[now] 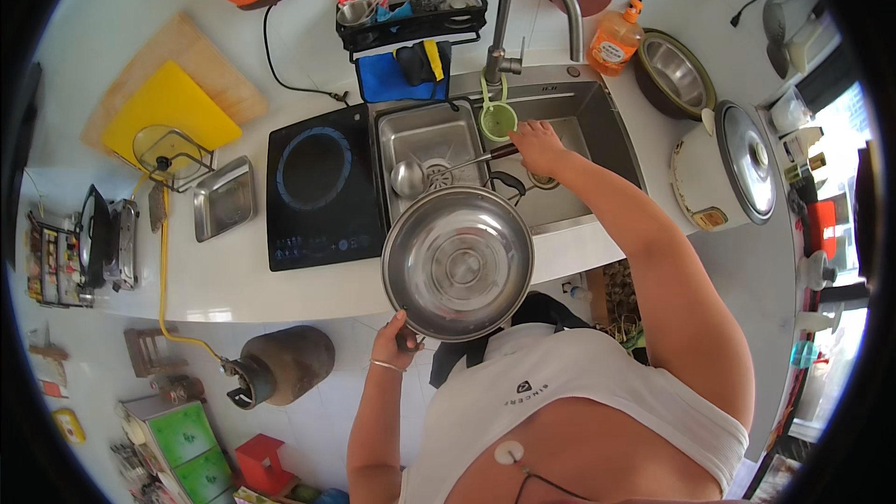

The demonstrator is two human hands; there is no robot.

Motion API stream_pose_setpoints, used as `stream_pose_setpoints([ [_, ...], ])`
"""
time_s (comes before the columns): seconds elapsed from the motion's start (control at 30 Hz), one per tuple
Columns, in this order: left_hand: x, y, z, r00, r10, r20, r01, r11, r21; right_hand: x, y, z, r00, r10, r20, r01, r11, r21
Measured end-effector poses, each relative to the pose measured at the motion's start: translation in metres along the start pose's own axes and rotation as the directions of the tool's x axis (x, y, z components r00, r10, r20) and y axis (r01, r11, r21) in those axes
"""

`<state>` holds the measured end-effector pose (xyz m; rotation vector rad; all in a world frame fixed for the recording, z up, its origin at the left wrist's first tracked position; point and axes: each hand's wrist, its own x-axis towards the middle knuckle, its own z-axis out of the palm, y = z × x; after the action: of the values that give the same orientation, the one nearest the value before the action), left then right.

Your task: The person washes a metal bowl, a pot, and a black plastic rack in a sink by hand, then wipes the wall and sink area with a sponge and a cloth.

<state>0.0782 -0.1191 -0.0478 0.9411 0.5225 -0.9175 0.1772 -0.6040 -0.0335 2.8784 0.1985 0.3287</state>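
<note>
A wide, shiny steel pan (457, 266) with dark handles hangs over the counter's front edge, its round inside facing up. My left hand (392, 341) is closed around the near handle. Over the sink (611, 131), my right hand (539, 145) closes on the brown handle end of a steel ladle (408, 179). The ladle's bowl lies to the left, above the left basin and just beyond the pan's rim. A green strainer (498, 119) hangs below the faucet (509, 37), close to my right fingers. The right basin is partly hidden by my right forearm.
Left of the sink lies a black induction cooktop (322, 191). An orange soap bottle (616, 37), a steel bowl (674, 75) and a white lidded cooker (714, 168) stand to the right. A gas cylinder (289, 364) is on the floor, with a yellow hose (163, 289).
</note>
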Motion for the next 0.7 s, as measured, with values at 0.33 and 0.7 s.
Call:
stream_pose_setpoints([
  [0.33, -0.056, -0.011, 0.025, 0.961, 0.097, -0.26, -0.11, 0.993, -0.037, 0.031, 0.003, -0.021, 0.801, 0.106, 0.589, -0.327, 0.902, 0.282],
  [0.7, -0.047, -0.061, 0.143, 0.926, 0.139, -0.352, -0.138, 0.99, 0.026, -0.103, 0.13, -0.128, 0.902, 0.138, 0.409, -0.401, 0.619, 0.675],
])
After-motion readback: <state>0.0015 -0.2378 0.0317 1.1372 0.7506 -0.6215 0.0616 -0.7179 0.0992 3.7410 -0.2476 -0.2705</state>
